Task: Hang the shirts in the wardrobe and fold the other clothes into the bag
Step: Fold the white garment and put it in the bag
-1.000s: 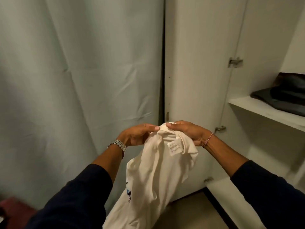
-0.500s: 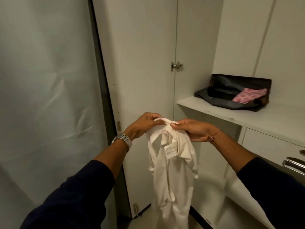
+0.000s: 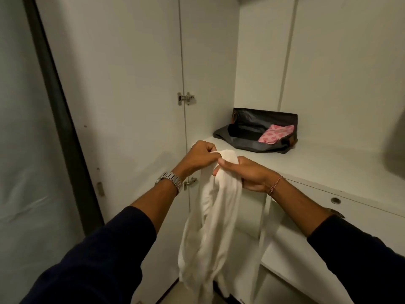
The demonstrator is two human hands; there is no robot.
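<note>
View has swung right since a moment ago, so the whole shelf (image 3: 328, 170) shows now, and the right hand (image 3: 245, 174) has bunched up the one white shirt (image 3: 217, 207) it grips. The left hand (image 3: 200, 156) pinches its top edge, cloth dangling below both. Further back, one dark bag (image 3: 252, 137) lies open on that shelf, one pink folded cloth (image 3: 276, 133) inside.

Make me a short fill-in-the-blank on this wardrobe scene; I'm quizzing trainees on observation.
1. Both hands grip a ____ garment.
2. The dark bag lies on the wardrobe ____.
3. The folded cloth in the bag is ____.
4. A metal watch sits on the ____ wrist.

Missing words: white; shelf; pink; left
</note>
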